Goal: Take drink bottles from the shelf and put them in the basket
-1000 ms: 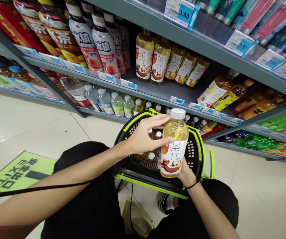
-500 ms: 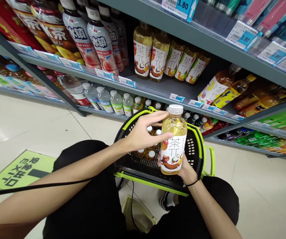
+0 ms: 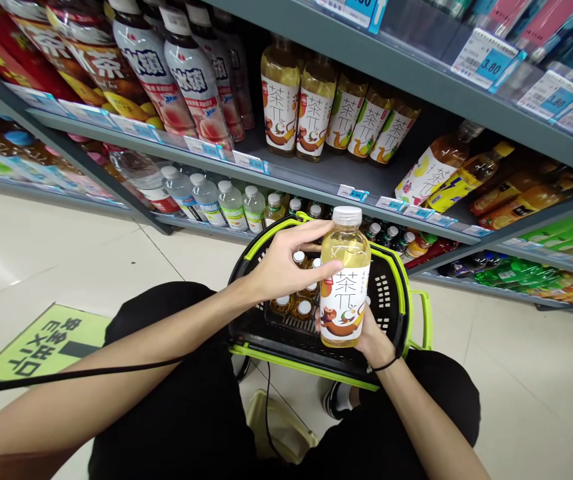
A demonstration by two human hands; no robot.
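An upright tea bottle [image 3: 344,303] with a white cap, pale yellow drink and a white label is held over the shopping basket [image 3: 391,333]. My right hand [image 3: 374,343] is closed around its lower part from behind; most of those fingers are hidden by the bottle. From the left, my left hand [image 3: 286,260] grips its upper part, the thumb on the front by the label's top edge and the other fingers near the shoulder. Below my left hand, several white-capped bottles [image 3: 304,308] of amber drink stand inside the black basket with lime-green trim.
Matching tea bottles [image 3: 316,110] stand on the shelf ahead, with peach drink bottles [image 3: 196,80] to their left. Some bottles [image 3: 434,160] lean at the right. Small white-capped bottles [image 3: 229,203] line the lower shelf. A green exit sign [image 3: 31,347] marks the floor. A black cable [image 3: 91,370] crosses my left forearm.
The bottle and both hands have shifted very slightly left and up in view. The camera view has moved a little; the grip looks the same.
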